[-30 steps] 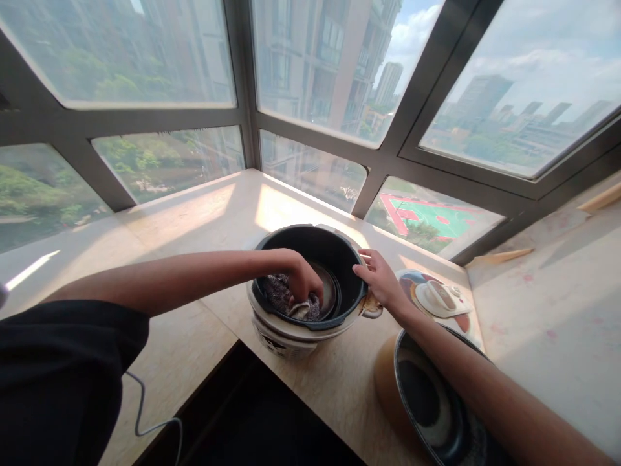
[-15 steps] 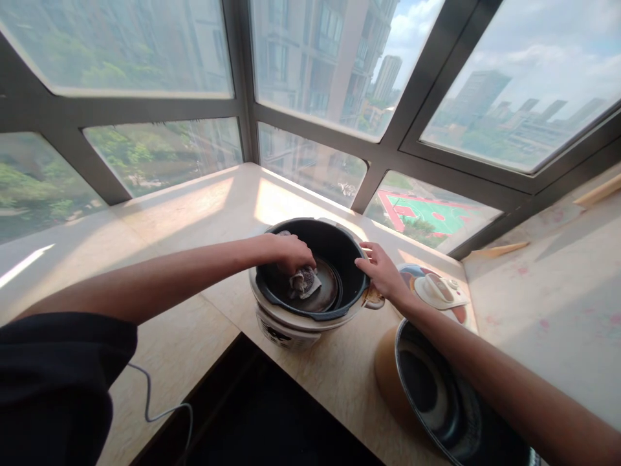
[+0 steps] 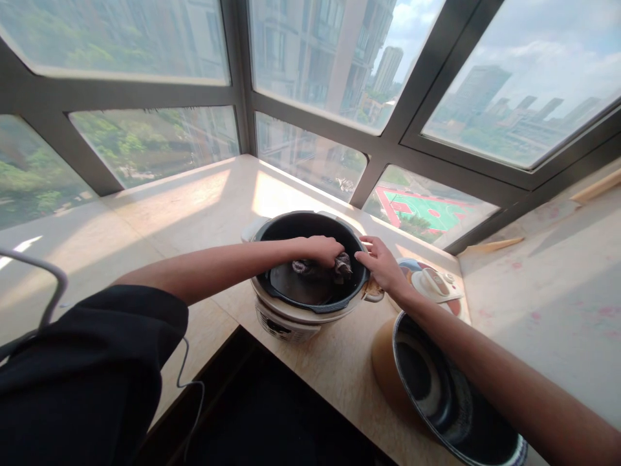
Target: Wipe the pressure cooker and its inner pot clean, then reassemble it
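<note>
A white electric pressure cooker (image 3: 286,325) stands lidless on the counter, its dark inside showing. My left hand (image 3: 324,250) reaches into it, closed around a crumpled greyish cloth (image 3: 343,268) near the right inner wall. At the cooker's right rim rests my right hand (image 3: 381,264), with thumb on the edge and fingers apart just outside it. Below my right forearm an inner pot (image 3: 388,369), gold outside and dark inside, lies tilted with its mouth toward me. Behind that forearm sits the cooker's lid (image 3: 434,283), white and brown with a raised handle.
The pale stone counter (image 3: 194,226) runs to the window frames at the back. A dark opening (image 3: 262,401) cuts into its front edge. A grey cord (image 3: 187,382) hangs near my left sleeve, and a tiled wall (image 3: 548,317) bounds the right side.
My left hand has moved right across the cooker's inside with the cloth, from the left-centre to the right inner wall. My right hand stays at the rim. The view has shifted slightly.
</note>
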Available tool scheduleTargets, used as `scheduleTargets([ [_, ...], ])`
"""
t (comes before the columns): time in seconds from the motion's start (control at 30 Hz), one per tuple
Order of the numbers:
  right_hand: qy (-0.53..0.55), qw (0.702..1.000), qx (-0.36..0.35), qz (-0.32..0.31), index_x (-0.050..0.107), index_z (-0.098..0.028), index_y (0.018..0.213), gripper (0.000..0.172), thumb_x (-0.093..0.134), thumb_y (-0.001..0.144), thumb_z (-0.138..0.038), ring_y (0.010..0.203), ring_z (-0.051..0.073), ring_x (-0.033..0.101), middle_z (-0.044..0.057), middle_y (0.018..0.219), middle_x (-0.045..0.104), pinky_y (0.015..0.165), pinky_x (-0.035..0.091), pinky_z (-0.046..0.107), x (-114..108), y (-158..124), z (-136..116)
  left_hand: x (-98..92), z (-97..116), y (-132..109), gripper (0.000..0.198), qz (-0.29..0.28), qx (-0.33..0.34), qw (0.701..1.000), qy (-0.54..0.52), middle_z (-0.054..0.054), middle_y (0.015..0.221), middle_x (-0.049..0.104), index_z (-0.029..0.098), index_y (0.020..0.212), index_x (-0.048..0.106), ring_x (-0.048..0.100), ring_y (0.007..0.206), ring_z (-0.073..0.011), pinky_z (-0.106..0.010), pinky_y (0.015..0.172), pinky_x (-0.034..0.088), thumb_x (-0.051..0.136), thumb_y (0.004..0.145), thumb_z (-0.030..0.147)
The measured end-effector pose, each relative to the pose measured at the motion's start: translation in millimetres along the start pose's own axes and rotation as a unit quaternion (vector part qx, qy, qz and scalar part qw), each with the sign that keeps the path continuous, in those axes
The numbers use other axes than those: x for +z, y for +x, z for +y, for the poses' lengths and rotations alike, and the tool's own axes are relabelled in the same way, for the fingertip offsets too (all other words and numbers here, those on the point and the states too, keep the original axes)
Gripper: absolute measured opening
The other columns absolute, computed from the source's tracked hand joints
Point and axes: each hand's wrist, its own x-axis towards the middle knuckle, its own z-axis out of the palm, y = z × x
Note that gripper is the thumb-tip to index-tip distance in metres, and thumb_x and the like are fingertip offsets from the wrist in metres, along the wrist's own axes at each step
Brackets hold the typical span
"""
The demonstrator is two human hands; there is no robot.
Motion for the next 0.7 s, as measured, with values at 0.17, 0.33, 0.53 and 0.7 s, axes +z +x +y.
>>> scheduleTargets([
  [0.17,0.006,1.0,0.002,0.003,0.052,-0.024,0.12,0.053,0.064,0.072,-0.042,0.089,0.023,0.068,0.008,0.11,0.069,0.077,0.056,0.039,0.5,0.2,-0.5,1.5,29.8,-16.8,0.043,-0.059,0.04,0.997,-0.019,-0.016,0.119,0.071,0.016,0.121,0.068,0.071,0.099,-0.0297,-0.035,0.082,0.056,0.063,0.079,0.021],
  [0.33,-0.012,1.0,0.001,0.004,0.053,-0.025,0.122,0.053,0.063,0.072,-0.043,0.093,0.024,0.068,0.007,0.114,0.07,0.083,0.056,0.041,-0.3,0.8,0.9,1.1,21.2,-45.2,0.055,-0.11,0.103,0.988,-0.028,-0.011,0.115,0.074,0.021,0.124,0.07,0.068,0.099,-0.0282,-0.034,0.083,0.054,0.063,0.07,0.014],
  [0.53,-0.027,1.0,-0.009,-0.001,0.055,-0.024,0.125,0.053,0.064,0.075,-0.04,0.093,0.023,0.069,0.006,0.108,0.072,0.085,0.056,0.041,-2.7,1.0,2.9,-2.5,-12.6,-63.6,0.056,-0.183,0.061,0.98,-0.042,-0.008,0.099,0.078,0.025,0.115,0.077,0.068,0.087,-0.0269,-0.032,0.074,0.053,0.061,0.063,0.014],
  [0.7,-0.011,1.0,-0.001,0.006,0.054,-0.024,0.124,0.052,0.064,0.075,-0.04,0.093,0.023,0.068,0.007,0.11,0.072,0.087,0.055,0.042,-0.8,-2.0,-1.7,-4.9,-27.8,-61.6,0.052,-0.163,0.014,0.986,-0.032,-0.01,0.104,0.078,0.024,0.113,0.079,0.069,0.086,-0.0282,-0.034,0.076,0.054,0.062,0.065,0.016],
])
